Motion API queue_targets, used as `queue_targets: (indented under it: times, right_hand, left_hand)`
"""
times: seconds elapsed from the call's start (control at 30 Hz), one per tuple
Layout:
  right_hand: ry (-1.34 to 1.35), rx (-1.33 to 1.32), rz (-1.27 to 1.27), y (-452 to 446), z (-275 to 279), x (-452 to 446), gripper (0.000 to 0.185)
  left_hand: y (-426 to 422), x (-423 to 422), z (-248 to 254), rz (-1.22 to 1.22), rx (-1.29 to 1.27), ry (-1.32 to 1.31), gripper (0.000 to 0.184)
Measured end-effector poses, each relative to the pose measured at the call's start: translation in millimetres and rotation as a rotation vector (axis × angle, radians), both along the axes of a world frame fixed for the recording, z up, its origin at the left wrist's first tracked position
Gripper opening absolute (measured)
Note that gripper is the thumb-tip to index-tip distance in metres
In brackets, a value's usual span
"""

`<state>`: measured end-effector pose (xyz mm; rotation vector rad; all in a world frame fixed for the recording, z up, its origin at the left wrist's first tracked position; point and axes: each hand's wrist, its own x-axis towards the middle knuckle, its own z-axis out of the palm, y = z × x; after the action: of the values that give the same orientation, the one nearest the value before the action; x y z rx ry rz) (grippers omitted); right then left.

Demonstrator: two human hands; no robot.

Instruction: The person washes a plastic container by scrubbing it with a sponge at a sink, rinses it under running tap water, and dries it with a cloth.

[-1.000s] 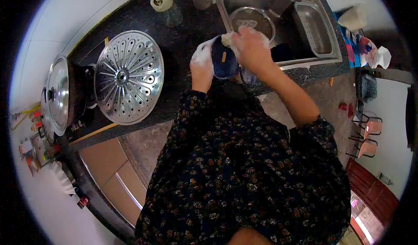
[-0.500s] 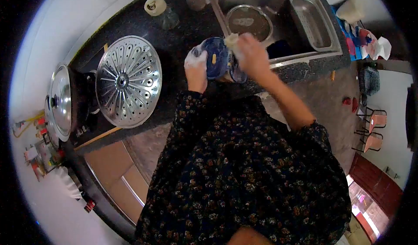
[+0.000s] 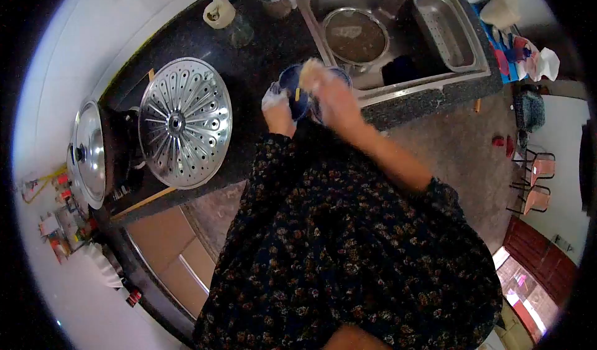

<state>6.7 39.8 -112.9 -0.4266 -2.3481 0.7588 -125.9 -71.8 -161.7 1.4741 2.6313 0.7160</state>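
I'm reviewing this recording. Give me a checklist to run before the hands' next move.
1. Left hand holding the blue item: ok.
2. Right hand holding the pale pad: ok.
3. Left hand free of white suds: not ok.
4. Right hand's grip firm: cannot tell, blurred.
5. Round metal pan inside the sink: ok.
6. Perforated metal tray apart from both hands: ok.

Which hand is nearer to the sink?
Right. The right hand is just outside the near left corner of the sink; the left hand is farther to its left, holding the blue item.
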Motion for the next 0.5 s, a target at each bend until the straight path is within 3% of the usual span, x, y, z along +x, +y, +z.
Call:
queue_targets:
  times: [0.03,0.1,0.17,0.2,0.3,0.33,0.37,0.43,0.5]
  right_hand:
    - [-0.065,0.151,0.063,-16,18,8,0.040]
    - [-0.243,0.137,0.275,-18,24,18,0.042]
    - [-0.109,0.122,0.306,11,24,16,0.042]
    - [-0.043,0.120,0.324,27,24,11,0.042]
    - [-0.114,0.088,-0.047,48,28,-6,0.039]
    - [-0.279,0.053,-0.090,29,17,-2,0.039]
    - [-0.102,0.123,0.020,18,-7,0,0.038]
    - [-0.111,0.082,0.147,-7,23,13,0.039]
    - [-0.050,0.097,0.238,4,19,18,0.039]
  left_hand:
    - [0,1,4,0.028,0.027,0.025,0.039]
    - [-1,2,19,0.059,0.035,-0.295,0.040]
    - [-5,-5,-2,0.023,0.034,-0.229,0.039]
    - [2,1,-6,0.214,0.269,-0.494,0.033]
    - [1,0,-6,0.035,0.067,0.006,0.027]
    - [0,4,3,0.055,0.068,0.011,0.025]
    - [2,6,13,0.072,0.077,0.020,0.024]
    - [5,10,19,0.112,0.077,0.015,0.023]
    - [4,11,14,0.147,0.062,-0.005,0.026]
